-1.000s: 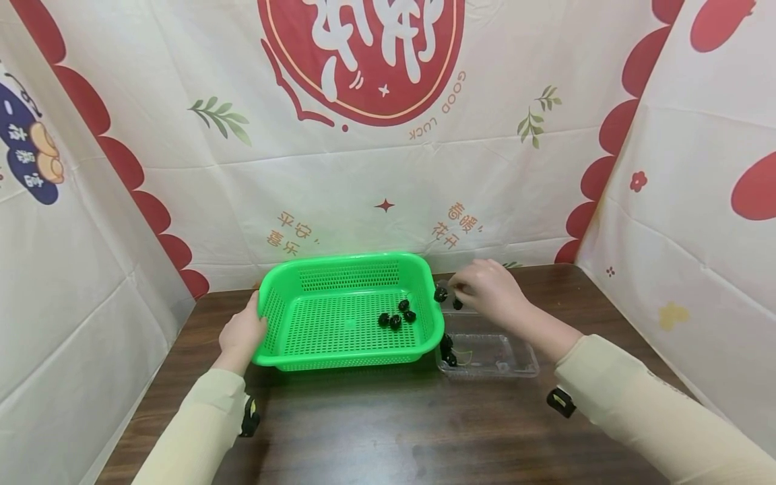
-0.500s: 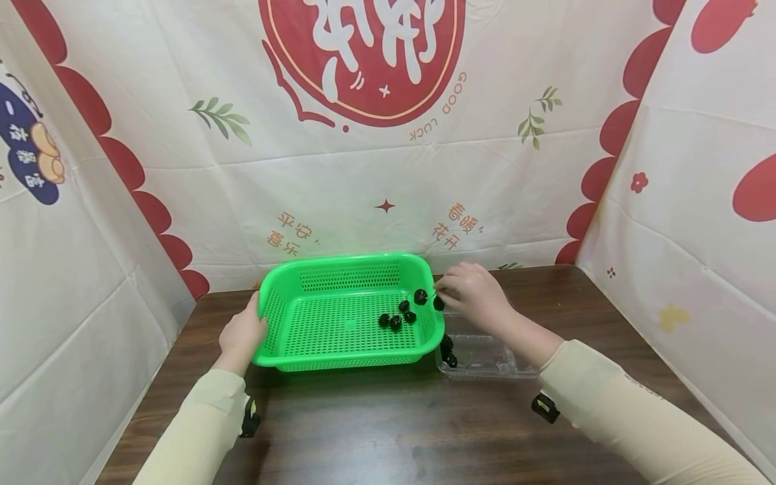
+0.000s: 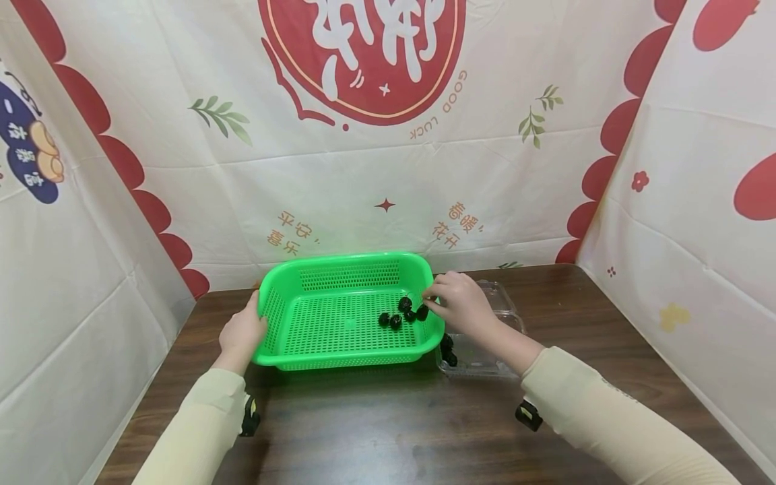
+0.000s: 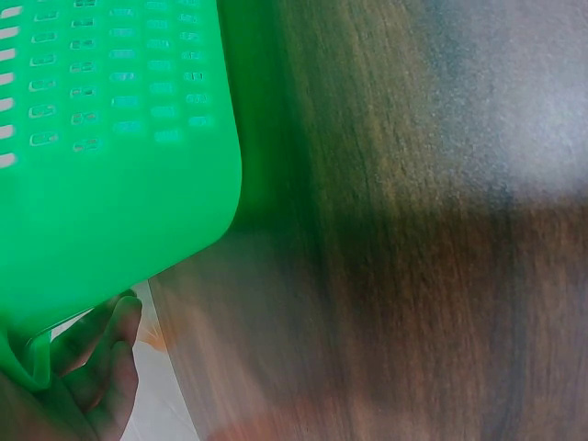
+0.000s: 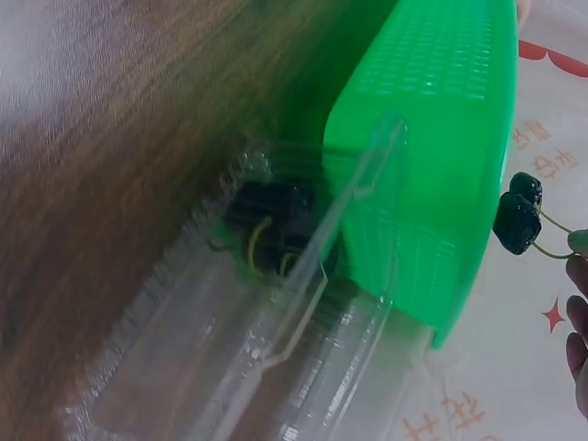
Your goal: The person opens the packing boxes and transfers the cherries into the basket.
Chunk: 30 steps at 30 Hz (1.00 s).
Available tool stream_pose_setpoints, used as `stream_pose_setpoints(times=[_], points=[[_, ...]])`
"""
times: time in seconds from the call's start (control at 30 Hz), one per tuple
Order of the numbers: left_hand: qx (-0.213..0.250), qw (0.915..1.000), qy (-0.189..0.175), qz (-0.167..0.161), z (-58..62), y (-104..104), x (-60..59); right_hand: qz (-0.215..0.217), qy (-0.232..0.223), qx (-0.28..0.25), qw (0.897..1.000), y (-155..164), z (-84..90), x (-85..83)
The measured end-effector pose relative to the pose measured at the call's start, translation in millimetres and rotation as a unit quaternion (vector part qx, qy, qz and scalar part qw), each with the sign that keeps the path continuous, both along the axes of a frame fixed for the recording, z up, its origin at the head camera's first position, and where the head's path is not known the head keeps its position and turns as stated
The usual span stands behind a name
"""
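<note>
In the head view, a green plastic basket (image 3: pixel 339 357) with perforated walls stands on the table. My left hand (image 3: pixel 244 331) grips its left rim; the left wrist view shows curled fingers (image 4: pixel 118 367) beneath that rim. My right hand (image 3: pixel 463 306) pinches the thin green stems of a pair of dark cherries (image 5: pixel 518 220). In the head view this pair hangs over the basket's right side, close to several dark cherries (image 3: pixel 395 322) lying on the basket floor. More dark cherries (image 5: pixel 271 216) with stems sit in a clear plastic clamshell box (image 5: pixel 175 349), right of the basket.
The clamshell's raised lid (image 3: pixel 498 296) leans back behind the right forearm. A dark wood table (image 3: pixel 364 424) extends in front of the basket and box. Printed white cloth (image 3: pixel 339 188) hangs behind and on both sides.
My right hand has moved left and slightly down from above the clear box, bringing the pair of cherries over the basket's right side. The left hand and basket have stayed still.
</note>
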<state>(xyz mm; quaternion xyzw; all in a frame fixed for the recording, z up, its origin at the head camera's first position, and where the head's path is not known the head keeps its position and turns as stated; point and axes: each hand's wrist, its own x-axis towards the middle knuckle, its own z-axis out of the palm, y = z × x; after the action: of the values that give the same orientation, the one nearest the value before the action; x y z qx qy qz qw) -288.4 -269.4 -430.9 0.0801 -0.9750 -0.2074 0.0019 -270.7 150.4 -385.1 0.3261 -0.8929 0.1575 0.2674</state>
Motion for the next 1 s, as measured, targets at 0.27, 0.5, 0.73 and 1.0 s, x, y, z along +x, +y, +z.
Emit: stream_pose_setpoints(times=[0.27, 0.5, 0.73, 1.0], points=[[0.002, 1.0000, -0.001, -0.001, 0.3, 1, -0.1, -0.025, -0.060, -0.014, 0.998, -7, -10.0, 1.3], [-0.001, 1.0000, -0.004, 0.004, 0.2, 1, -0.2, -0.031, -0.103, -0.022, 0.994, -11, -19.0, -0.3], [-0.004, 1.0000, -0.006, 0.002, -0.4, 0, -1.0, -0.026, -0.132, -0.026, 0.991, -14, -27.7, -3.5], [-0.002, 1.0000, -0.006, 0.002, 0.4, 0, -0.2, -0.007, -0.166, -0.028, 0.986, -19, -35.2, -5.5]])
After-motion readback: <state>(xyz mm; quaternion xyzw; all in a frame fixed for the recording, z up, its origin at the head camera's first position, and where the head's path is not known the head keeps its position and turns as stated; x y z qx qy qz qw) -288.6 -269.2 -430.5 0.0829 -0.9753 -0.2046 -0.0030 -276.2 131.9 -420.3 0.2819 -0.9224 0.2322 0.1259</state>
